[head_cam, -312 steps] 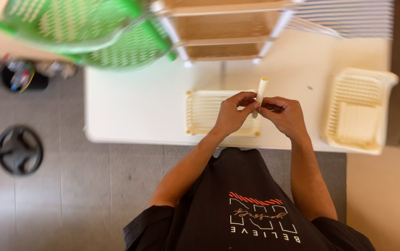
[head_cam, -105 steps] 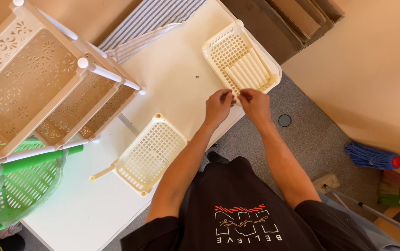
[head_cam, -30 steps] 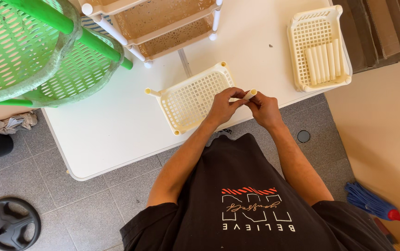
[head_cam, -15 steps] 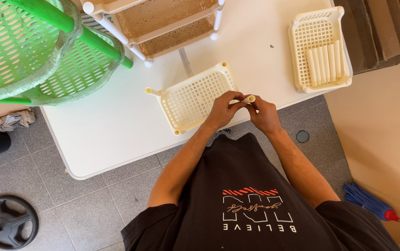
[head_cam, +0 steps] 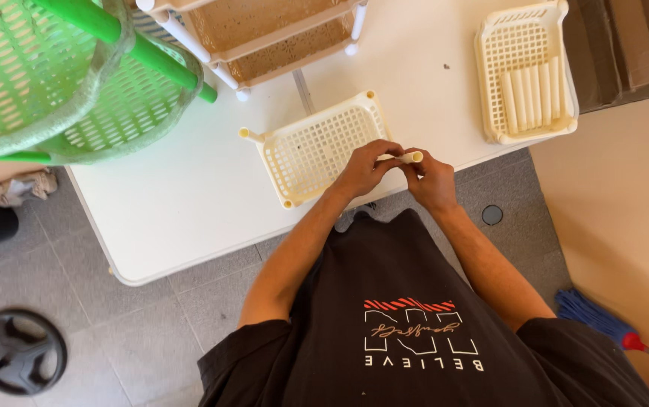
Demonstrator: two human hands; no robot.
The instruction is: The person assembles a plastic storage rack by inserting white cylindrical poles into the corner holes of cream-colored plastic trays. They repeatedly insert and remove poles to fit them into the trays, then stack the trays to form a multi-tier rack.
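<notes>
Both hands, left hand [head_cam: 366,169] and right hand [head_cam: 431,179], pinch a smooth cream tube [head_cam: 409,157] over perforated plastic tray [head_cam: 317,147]; far right, ribbed basket [head_cam: 524,71].

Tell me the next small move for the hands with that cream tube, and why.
Probably seat the cream tube into a corner socket of the cream tray. The left hand and right hand both grip it at the tray's near edge; one post already sticks out of another corner.

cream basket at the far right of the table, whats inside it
Inside the cream basket, a row of cream tubes lies side by side on the lattice floor; the part beyond them is bare mesh. Whether anything sits beneath the tubes is hidden.
</notes>
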